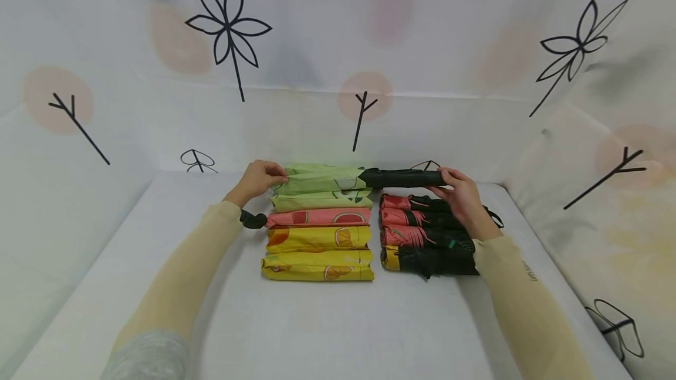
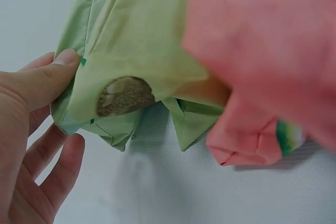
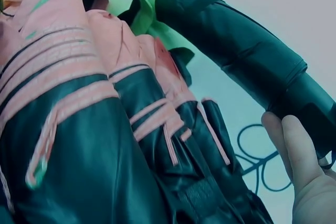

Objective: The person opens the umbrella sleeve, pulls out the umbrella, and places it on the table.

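Observation:
At the back of the table, a long bundle lies across both hands: light green avocado-print fabric [image 1: 317, 179] on the left, a black rolled part [image 1: 404, 178] on the right. My left hand [image 1: 262, 178] pinches the green end; thumb and fingertips on the fabric edge [image 2: 79, 77] show in the left wrist view. The right hand [image 1: 460, 195] holds the far end of the black roll [image 3: 236, 45], fingers [image 3: 299, 145] against its underside. In front lie another green bundle [image 1: 317, 201], a pink watermelon-print one [image 1: 322, 217] and two yellow orange-print ones [image 1: 311, 239].
To the right, under my right forearm, several black rolls lie side by side, some with pink ends [image 1: 398, 217], the nearest with a yellow end [image 1: 391, 258]. A small black piece [image 1: 253, 219] sticks out by my left sleeve. A patterned cloth wall [image 1: 317, 128] rises behind the white table [image 1: 327, 321].

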Demonstrator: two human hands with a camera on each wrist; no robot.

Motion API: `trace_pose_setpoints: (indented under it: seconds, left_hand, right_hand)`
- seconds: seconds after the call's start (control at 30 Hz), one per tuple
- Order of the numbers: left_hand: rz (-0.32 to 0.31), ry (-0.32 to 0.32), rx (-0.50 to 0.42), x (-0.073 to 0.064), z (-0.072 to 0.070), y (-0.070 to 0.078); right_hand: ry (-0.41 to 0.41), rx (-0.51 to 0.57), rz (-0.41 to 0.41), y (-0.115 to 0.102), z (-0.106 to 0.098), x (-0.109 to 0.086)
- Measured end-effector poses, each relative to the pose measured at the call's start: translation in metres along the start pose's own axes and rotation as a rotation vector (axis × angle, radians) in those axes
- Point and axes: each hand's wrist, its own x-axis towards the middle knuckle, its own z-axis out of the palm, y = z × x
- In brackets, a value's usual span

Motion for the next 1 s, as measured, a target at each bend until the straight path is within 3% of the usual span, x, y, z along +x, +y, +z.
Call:
trace_pose_setpoints:
  seconds: [0.57,1.0]
  left_hand:
    - [0.010,0.001,0.012,-0.001,-0.001,-0.002]
    - [0.005,0.003,0.006,0.001,0.000,-0.003]
  right_hand:
    - [0.002,0.092,-0.036,-0.007,-0.020,-0.007]
    - [0.011,0.150,-0.020,-0.018,-0.035,-0.015]
